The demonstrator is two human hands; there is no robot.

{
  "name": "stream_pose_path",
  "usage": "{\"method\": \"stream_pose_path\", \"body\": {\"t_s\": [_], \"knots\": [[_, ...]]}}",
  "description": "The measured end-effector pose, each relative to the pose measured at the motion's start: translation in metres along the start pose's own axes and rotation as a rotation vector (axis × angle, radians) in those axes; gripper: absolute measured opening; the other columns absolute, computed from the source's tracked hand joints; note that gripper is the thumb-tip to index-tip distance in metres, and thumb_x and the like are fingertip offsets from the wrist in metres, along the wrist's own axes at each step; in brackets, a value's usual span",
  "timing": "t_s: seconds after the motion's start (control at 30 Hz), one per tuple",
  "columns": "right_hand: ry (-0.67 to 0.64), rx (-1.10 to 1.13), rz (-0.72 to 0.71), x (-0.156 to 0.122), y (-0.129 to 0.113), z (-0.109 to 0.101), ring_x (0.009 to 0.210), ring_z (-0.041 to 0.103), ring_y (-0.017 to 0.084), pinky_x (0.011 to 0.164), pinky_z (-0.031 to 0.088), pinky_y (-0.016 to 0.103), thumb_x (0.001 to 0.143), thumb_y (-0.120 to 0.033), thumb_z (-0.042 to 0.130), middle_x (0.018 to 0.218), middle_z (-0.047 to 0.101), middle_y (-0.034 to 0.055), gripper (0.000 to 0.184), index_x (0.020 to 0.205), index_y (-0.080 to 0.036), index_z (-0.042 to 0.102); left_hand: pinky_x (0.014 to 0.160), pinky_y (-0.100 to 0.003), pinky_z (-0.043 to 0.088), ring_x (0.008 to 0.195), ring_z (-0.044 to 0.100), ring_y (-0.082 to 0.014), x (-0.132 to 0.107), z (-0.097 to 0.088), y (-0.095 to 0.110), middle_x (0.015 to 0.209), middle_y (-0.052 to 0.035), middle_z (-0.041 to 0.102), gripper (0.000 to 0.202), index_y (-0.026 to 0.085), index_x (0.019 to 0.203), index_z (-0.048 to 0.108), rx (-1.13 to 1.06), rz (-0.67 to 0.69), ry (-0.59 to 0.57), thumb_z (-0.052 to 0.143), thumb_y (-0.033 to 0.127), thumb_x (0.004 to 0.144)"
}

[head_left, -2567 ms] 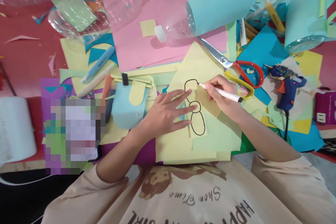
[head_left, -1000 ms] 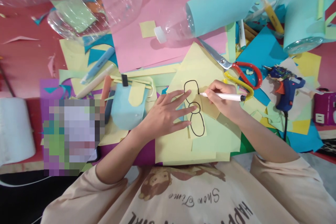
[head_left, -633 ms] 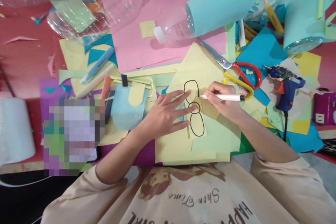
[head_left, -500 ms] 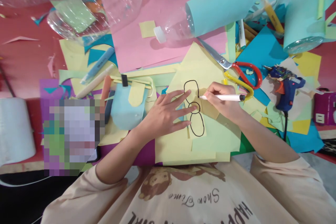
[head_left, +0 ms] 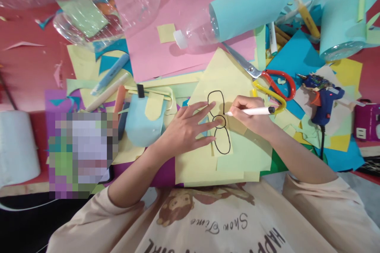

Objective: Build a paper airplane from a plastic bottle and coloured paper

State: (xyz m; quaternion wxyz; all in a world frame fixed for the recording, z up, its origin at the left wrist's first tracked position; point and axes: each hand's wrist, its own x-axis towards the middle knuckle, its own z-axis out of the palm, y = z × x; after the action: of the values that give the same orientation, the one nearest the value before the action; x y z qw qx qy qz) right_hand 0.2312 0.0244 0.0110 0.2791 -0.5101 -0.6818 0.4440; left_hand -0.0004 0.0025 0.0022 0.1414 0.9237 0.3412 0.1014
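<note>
My right hand [head_left: 247,114] is closed round a white marker [head_left: 257,111] with a black end, its tip touching a pale yellow paper [head_left: 227,142]. Black outlines show on that paper: a small circle with a rounded loop above it and another below, like a bow. The upper loop's right line reaches down to the marker tip. My left hand [head_left: 190,126] lies flat with fingers spread, its fingertips on the paper at the drawing's left side and over part of the circle. More yellow and light green sheets [head_left: 252,158] lie underneath.
Red-handled scissors [head_left: 261,72] lie open beyond my right hand, near a yellow handle [head_left: 277,101]. A blue glue gun [head_left: 325,104] rests farther right. Plastic bottles, one wrapped in turquoise paper [head_left: 251,6], lie at the back. A blue paper piece [head_left: 145,126] sits left of my hand.
The marker tip has moved slightly down, lengthening the upper loop's right line toward the circle. My left hand has stayed in place.
</note>
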Motion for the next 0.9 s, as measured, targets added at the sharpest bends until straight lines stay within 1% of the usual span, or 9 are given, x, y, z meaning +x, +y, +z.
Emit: {"method": "stream_pose_path", "body": {"t_s": [0.23, 0.37, 0.5, 0.53, 0.6, 0.67, 0.73, 0.8, 0.9], "knots": [[-0.014, 0.025, -0.048, 0.0, 0.0, 0.0, 0.046, 0.033, 0.005, 0.043, 0.025, 0.021, 0.08, -0.017, 0.056, 0.05, 0.042, -0.007, 0.024, 0.058, -0.018, 0.046, 0.093, -0.046, 0.045, 0.128, 0.048, -0.0306, -0.001, 0.001, -0.001, 0.149, -0.009, 0.047, 0.037, 0.033, 0.126, 0.062, -0.011, 0.001, 0.013, 0.049, 0.048, 0.094], [-0.025, 0.079, 0.013, 0.001, 0.0, 0.0, 0.046, 0.034, 0.005, 0.042, 0.025, 0.02, 0.078, -0.017, 0.058, 0.049, 0.043, -0.0073, 0.023, 0.058, -0.018, 0.049, 0.091, -0.047, 0.046, 0.126, 0.049, -0.0317, -0.001, 0.001, -0.001, 0.148, -0.0102, 0.048, 0.037, 0.032, 0.125, 0.063, -0.019, 0.007, 0.024, 0.05, 0.047, 0.094], [0.075, 0.27, 0.095, 0.002, 0.001, 0.001, 0.046, 0.046, 0.006, 0.044, 0.036, 0.02, 0.082, -0.024, 0.058, 0.053, 0.054, -0.0046, 0.024, 0.06, -0.018, 0.053, 0.092, -0.048, 0.045, 0.126, 0.05, -0.0325, -0.002, 0.001, -0.002, 0.149, -0.0097, 0.047, 0.037, 0.033, 0.126, 0.062, -0.025, 0.007, 0.016, 0.051, 0.046, 0.093], [0.111, 0.312, 0.088, 0.002, 0.002, 0.002, 0.045, 0.049, 0.007, 0.045, 0.039, 0.021, 0.085, -0.028, 0.058, 0.057, 0.059, -0.0037, 0.023, 0.064, -0.018, 0.057, 0.092, -0.048, 0.045, 0.126, 0.05, -0.0325, -0.002, 0.002, -0.002, 0.149, -0.0095, 0.047, 0.037, 0.033, 0.126, 0.062, -0.024, 0.007, 0.018, 0.051, 0.046, 0.093], [0.153, 0.349, 0.052, 0.002, 0.004, 0.004, 0.043, 0.052, 0.007, 0.043, 0.042, 0.022, 0.09, -0.038, 0.055, 0.066, 0.066, -0.0021, 0.022, 0.082, -0.019, 0.065, 0.091, -0.047, 0.045, 0.126, 0.05, -0.0323, -0.002, 0.003, -0.002, 0.148, -0.0095, 0.049, 0.037, 0.033, 0.126, 0.062, -0.019, 0.017, 0.037, 0.051, 0.046, 0.093], [0.165, 0.304, 0.02, 0.001, 0.006, 0.006, 0.045, 0.056, 0.008, 0.045, 0.046, 0.023, 0.092, -0.043, 0.053, 0.076, 0.071, -0.0008, 0.026, 0.099, -0.022, 0.068, 0.091, -0.047, 0.044, 0.127, 0.05, -0.0326, -0.001, 0.003, -0.002, 0.145, -0.0103, 0.052, 0.036, 0.032, 0.123, 0.064, -0.017, 0.031, 0.067, 0.05, 0.047, 0.094], [0.175, 0.194, -0.035, 0.0, 0.008, 0.008, 0.057, 0.064, 0.011, 0.055, 0.053, 0.026, 0.093, -0.041, 0.055, 0.085, 0.073, 0.0006, 0.024, 0.106, -0.025, 0.068, 0.093, -0.048, 0.043, 0.128, 0.05, -0.0333, -0.001, 0.002, -0.002, 0.142, -0.011, 0.054, 0.034, 0.031, 0.119, 0.066, -0.028, 0.041, 0.083, 0.05, 0.047, 0.094], [0.196, 0.044, -0.123, 0.001, 0.01, 0.009, 0.079, 0.07, 0.016, 0.073, 0.058, 0.032, 0.092, -0.033, 0.057, 0.099, 0.073, 0.0028, 0.021, 0.109, -0.026, 0.067, 0.093, -0.047, 0.042, 0.129, 0.05, -0.0337, -0.001, 0.001, -0.001, 0.14, -0.0117, 0.056, 0.031, 0.03, 0.114, 0.068, -0.04, 0.055, 0.094, 0.051, 0.045, 0.093], [0.23, -0.201, -0.274, 0.004, 0.013, 0.01, 0.103, 0.066, 0.021, 0.09, 0.055, 0.04, 0.091, -0.02, 0.055, 0.108, 0.071, 0.0049, 0.027, 0.115, -0.026, 0.063, 0.093, -0.047, 0.041, 0.129, 0.051, -0.0336, -0.001, 0.0, -0.001, 0.139, -0.0114, 0.058, 0.032, 0.028, 0.116, 0.067, -0.046, 0.071, 0.106, 0.051, 0.044, 0.093]]}}
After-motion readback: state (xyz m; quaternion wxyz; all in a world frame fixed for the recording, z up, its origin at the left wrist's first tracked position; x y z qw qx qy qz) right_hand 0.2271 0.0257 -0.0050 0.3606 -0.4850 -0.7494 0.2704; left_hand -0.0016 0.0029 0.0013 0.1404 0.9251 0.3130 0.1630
